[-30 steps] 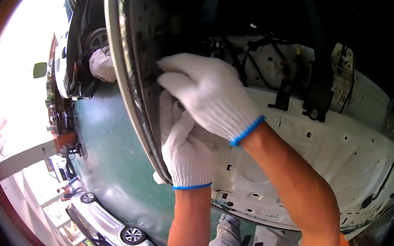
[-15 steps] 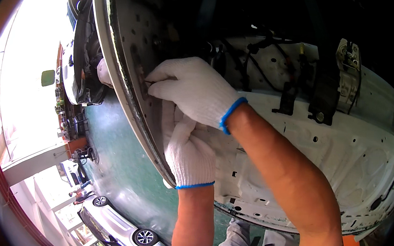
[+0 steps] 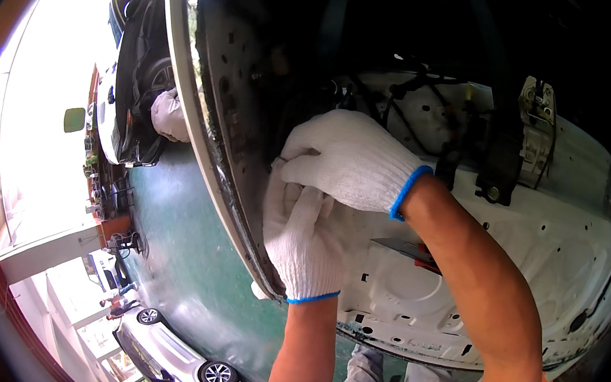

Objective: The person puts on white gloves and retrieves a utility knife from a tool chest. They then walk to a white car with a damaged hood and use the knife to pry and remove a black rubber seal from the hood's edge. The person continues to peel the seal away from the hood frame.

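My right hand, in a white knitted glove with a blue cuff, has thumb and forefinger pinched together. A small dark bit shows at their tips; I cannot make out what it is. Right below, my left hand, gloved the same way, points its fingers up with the palm partly in view. Its fingertips meet the pinching fingers of my right hand. Both hands are beside the edge of a bare white car body panel dotted with holes. A flat grey blade with a red part shows against the panel, partly behind my right forearm.
Black brackets, a metal latch part and dark wiring sit along the panel's upper side. A pale frame edge runs down the left. Beyond it lies a green floor with a silver car and people farther off.
Both hands have shifted slightly right and down in the view, the right one more, away from the pale edge. More of the grey blade and its red part now shows.
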### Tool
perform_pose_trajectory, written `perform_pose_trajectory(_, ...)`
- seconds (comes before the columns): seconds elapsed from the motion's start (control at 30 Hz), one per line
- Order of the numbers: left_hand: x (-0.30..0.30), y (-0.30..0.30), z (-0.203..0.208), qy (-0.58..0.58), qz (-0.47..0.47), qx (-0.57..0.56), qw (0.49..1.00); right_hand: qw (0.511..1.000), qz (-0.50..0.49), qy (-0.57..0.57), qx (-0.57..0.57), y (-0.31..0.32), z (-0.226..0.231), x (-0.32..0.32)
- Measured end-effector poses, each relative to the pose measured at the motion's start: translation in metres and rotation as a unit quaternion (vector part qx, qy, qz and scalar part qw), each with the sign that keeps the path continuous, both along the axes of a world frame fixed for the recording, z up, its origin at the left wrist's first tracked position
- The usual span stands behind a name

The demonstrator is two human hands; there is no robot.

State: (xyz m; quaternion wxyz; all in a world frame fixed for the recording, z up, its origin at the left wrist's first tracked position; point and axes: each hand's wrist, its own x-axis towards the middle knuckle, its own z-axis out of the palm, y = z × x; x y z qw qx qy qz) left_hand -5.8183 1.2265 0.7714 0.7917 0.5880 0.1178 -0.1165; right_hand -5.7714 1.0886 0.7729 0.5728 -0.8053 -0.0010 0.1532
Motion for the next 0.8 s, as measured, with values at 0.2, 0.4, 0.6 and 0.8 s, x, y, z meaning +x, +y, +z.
perform_pose_trajectory(0.2,-0.004,0.003,0.0,0.013,0.012,-0.008,1.0,0.999,-0.012,-0.023,0.042,-0.004,-0.006,-0.001)
perform_pose_trajectory(0.4,-0.002,0.009,-0.01,0.051,0.013,0.005,0.999,0.994,-0.029,-0.012,0.105,-0.003,-0.01,-0.001)
perform_pose_trajectory(0.6,-0.001,0.004,-0.008,0.064,0.033,0.017,0.997,0.997,0.001,-0.048,0.066,0.0,-0.015,-0.002)
perform_pose_trajectory(0.8,0.002,0.011,-0.013,0.055,0.043,0.006,0.998,0.985,-0.083,-0.072,0.129,0.008,-0.02,-0.001)
